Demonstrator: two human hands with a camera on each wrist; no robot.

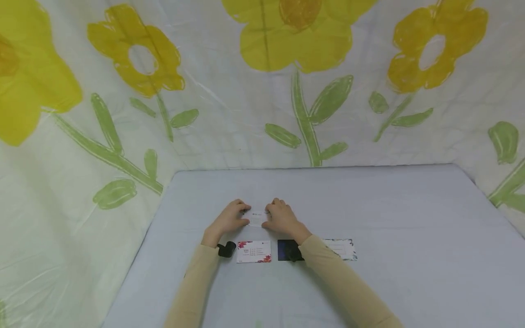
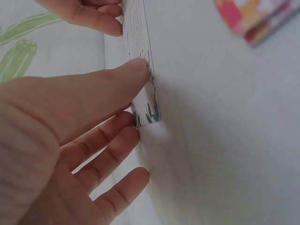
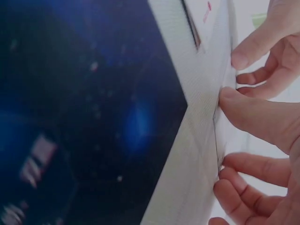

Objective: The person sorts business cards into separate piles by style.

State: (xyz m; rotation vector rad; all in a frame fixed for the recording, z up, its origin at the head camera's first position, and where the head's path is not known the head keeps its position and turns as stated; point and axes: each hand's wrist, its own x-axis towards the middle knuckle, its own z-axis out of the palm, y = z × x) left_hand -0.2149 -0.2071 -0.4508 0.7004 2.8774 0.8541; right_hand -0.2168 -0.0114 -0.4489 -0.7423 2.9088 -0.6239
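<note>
A white business card (image 1: 257, 219) with small print and leaf-patterned ends lies between both hands, beyond the row of other cards. My left hand (image 1: 230, 218) holds its left end; in the left wrist view the thumb lies over the card (image 2: 147, 105) and fingertips touch its far edge. The right end is held by my right hand (image 1: 284, 219), with thumb and fingers at opposite edges in the right wrist view. Below the hands lie a white card with red flowers (image 1: 254, 252) and a dark blue card (image 1: 284, 250), the latter partly hidden by the right wrist.
A white card with a leafy border (image 1: 345, 249) lies right of the dark blue one, partly covered by the right sleeve (image 1: 340, 278). All rest on a pale cloth-covered table (image 1: 410, 218). Behind hangs a flower-printed curtain (image 1: 229, 114). Each wrist wears a black camera (image 1: 227, 249).
</note>
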